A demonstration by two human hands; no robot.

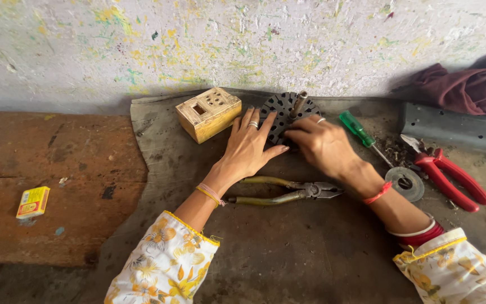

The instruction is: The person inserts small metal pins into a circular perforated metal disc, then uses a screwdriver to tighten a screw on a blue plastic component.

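I see the left hand (248,149) lying flat and open on the round black metal part (284,115) by the wall. The right hand (323,143) pinches its edge with curled fingers.

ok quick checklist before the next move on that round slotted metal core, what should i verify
1. Left hand flat on the slotted metal core, steadying it: ok.
2. Right hand fingers at the core's near edge: ok; exact grip: cannot tell.
3. Shaft upright in the core's centre: ok.
4. Pliers close by, lying under the wrists: ok.
5. Green-handled screwdriver beside the right hand: ok.
6. Wooden box touching the core: cannot tell.
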